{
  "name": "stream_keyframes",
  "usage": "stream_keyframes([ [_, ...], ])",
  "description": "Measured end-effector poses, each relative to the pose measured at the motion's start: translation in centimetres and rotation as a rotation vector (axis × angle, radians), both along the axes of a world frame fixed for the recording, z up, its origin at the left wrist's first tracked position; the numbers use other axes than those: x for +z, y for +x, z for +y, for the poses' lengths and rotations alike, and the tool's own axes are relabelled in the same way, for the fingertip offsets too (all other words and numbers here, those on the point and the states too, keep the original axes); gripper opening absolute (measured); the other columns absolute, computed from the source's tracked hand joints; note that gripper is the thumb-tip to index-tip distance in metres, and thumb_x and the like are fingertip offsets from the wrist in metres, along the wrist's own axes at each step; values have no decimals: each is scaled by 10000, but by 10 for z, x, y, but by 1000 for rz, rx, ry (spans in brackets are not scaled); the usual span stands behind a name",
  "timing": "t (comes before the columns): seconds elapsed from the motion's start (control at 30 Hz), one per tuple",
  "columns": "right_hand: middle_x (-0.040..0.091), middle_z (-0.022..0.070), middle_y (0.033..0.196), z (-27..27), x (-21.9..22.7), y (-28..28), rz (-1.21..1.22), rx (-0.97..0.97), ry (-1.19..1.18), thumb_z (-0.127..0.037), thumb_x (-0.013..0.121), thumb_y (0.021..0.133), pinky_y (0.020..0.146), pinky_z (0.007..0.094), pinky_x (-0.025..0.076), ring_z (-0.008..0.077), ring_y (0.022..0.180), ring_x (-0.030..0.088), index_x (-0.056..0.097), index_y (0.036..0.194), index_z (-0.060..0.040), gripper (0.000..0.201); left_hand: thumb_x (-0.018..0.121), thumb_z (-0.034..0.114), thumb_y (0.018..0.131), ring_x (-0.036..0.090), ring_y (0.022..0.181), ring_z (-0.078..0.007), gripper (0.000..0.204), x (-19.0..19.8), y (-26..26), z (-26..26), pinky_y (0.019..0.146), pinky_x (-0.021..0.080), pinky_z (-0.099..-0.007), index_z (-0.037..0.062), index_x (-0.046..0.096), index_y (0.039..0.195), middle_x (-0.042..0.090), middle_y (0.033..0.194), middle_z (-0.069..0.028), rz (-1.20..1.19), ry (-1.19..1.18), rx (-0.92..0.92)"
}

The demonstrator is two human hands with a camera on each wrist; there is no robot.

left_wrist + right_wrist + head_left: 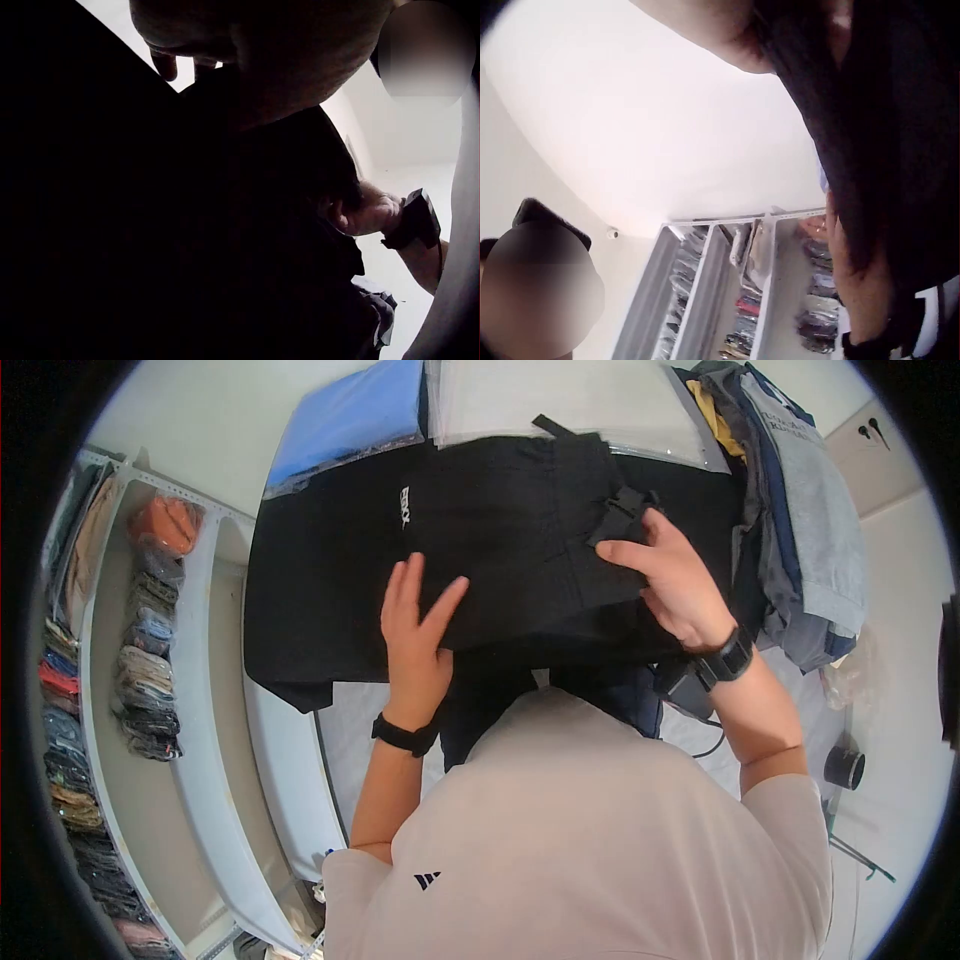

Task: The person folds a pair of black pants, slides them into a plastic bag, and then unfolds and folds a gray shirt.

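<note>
A black garment [500, 550] with a small white print near its left part lies spread over a black surface. My left hand [415, 645] rests on its near edge, fingers spread and straight. At the garment's right end my right hand [680, 580] pinches the dark fabric between thumb and fingers, beside a black strap or tag piece [622, 510]. The left wrist view is mostly dark, with the right hand [367, 212] at the cloth's edge. In the right wrist view the left hand [855, 281] lies against the black cloth [922, 150].
Behind the garment lie a blue packaged item [350, 415] and a stack of clear plastic bags [570, 405]. Folded grey and dark clothes [815, 520] are piled at the right. Shelves [190, 760] with bagged clothes stand at the left. A black cylinder [845, 768] is at the lower right.
</note>
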State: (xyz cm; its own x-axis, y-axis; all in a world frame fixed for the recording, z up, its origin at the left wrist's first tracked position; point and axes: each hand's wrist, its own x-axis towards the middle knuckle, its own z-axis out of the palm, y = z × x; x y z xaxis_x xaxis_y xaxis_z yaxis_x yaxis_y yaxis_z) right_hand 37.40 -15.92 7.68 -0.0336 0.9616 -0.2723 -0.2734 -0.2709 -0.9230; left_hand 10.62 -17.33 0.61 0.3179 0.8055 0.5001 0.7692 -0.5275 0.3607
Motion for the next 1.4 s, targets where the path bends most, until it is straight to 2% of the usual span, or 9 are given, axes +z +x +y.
stream_keyframes([
  [0.13,591,119,1039,-19,-15,3,-105,-74,80,6,656,752,869,292,455,188,947,577,482,1138,61,428,449,-222,598,395,1276,-317,684,-3,0,6,1030,315,-431,156,649,1131,513,1307,-78,-33,-108,-146],
  [0.3,573,112,1057,-26,-56,14,-162,-90,-38,-34,678,753,893,285,416,175,971,540,479,1138,56,443,357,-234,587,329,1327,-302,748,-2,-5,9,1086,273,-429,162,634,1159,463,1364,-72,-37,-250,-222],
  [0.47,583,1,762,-22,-38,45,-289,-19,-170,-308,643,862,630,191,457,78,681,554,600,866,-17,294,454,-87,612,296,1348,-323,662,39,-21,12,1095,238,-473,147,593,1216,445,1375,-112,63,-347,-293],
  [0.53,568,29,887,-16,-41,63,-247,-31,-217,-341,629,874,695,219,462,92,803,557,562,996,-28,343,507,21,650,257,1368,-328,601,57,-33,24,1102,201,-492,120,569,1239,401,1407,-139,-133,-340,-467],
  [0.73,560,59,911,13,-40,52,-438,-128,-90,-412,673,822,697,232,471,106,747,535,478,1155,57,607,703,461,725,172,1383,-367,843,68,3,94,1099,162,-543,162,328,1418,254,1484,-145,449,-199,-494],
  [0.87,553,51,973,37,-19,52,-369,146,-282,-448,662,821,787,273,456,115,822,530,455,1211,52,667,757,541,632,5,1396,-399,1043,51,19,124,1065,86,-643,251,195,1462,28,1526,-165,666,-454,-472],
  [1.1,555,128,1181,54,-20,39,-159,316,-394,-374,705,798,921,407,430,240,1075,550,437,1255,33,668,777,563,587,-59,1397,-385,1089,47,23,129,1067,52,-641,279,192,1461,22,1528,-154,699,-525,-461],
  [1.3,572,100,1155,44,-42,40,79,205,-326,-131,714,794,861,387,492,226,1029,581,465,1218,-21,505,765,450,677,56,1400,-372,910,54,16,131,1091,157,-571,237,300,1430,102,1519,-162,651,-526,-420],
  [1.4,592,93,1112,31,-34,42,68,132,-236,-114,701,799,834,370,518,220,982,602,477,1187,-21,458,654,199,828,409,1264,-292,481,66,0,136,1043,339,-351,80,505,1269,416,1367,-185,-17,-443,-359],
])
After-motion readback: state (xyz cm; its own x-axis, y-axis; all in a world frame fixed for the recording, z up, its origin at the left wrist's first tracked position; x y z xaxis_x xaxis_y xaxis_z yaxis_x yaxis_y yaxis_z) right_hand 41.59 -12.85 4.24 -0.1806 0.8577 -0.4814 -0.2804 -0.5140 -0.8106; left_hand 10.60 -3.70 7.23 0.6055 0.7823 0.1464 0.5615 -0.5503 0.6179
